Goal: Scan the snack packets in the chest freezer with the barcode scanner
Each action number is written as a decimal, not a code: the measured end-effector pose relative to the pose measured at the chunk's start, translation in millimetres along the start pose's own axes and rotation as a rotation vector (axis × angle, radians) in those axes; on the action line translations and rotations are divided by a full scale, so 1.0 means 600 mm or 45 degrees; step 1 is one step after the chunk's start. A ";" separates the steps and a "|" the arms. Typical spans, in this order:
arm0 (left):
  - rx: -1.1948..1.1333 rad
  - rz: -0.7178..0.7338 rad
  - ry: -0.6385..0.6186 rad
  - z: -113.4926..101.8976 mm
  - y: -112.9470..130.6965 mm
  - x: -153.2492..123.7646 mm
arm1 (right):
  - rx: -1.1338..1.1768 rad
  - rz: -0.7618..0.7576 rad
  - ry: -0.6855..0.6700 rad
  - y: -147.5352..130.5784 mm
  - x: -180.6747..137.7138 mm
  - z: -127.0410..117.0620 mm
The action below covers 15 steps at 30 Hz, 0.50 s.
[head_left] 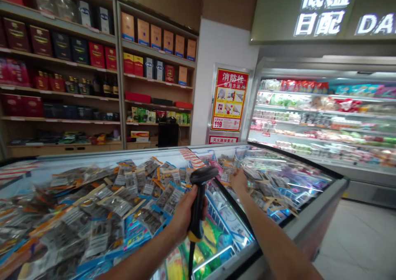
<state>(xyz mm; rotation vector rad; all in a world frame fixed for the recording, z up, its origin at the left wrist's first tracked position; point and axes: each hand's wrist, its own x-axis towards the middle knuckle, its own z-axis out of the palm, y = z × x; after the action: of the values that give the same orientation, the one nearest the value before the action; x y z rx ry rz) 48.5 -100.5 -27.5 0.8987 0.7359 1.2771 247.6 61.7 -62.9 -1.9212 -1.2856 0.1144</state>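
My left hand is wrapped round the grip of a black barcode scanner with yellow trim. The scanner is upright, its head at the top and its cable hanging down. My right hand reaches out to the far part of the freezer, among small clear packets of dark contents. Its fingers are bent and blurred, and what they touch or hold cannot be made out. Many similar packets with blue and orange edges are heaped to the left of the scanner.
Below the scanner, the chest freezer holds blue wire baskets and green and yellow bags. Shelves of boxes and bottles stand behind at the left. A lit refrigerated display is at the right, beyond a tiled floor.
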 end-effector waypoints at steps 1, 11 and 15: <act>-0.024 -0.012 0.006 -0.004 0.003 -0.002 | 0.135 -0.008 0.038 0.000 0.000 0.000; 0.160 0.017 0.051 -0.029 0.004 0.002 | 1.617 0.061 -0.173 -0.003 -0.018 0.001; 0.179 -0.022 0.057 -0.016 0.002 -0.006 | 1.772 0.160 -0.366 0.003 -0.014 -0.007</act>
<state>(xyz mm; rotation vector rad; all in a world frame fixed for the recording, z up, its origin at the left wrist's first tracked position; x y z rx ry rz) 38.8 -102.6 -31.3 0.9773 0.8756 1.2455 246.7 52.1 -64.3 -0.7555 -0.8068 1.0660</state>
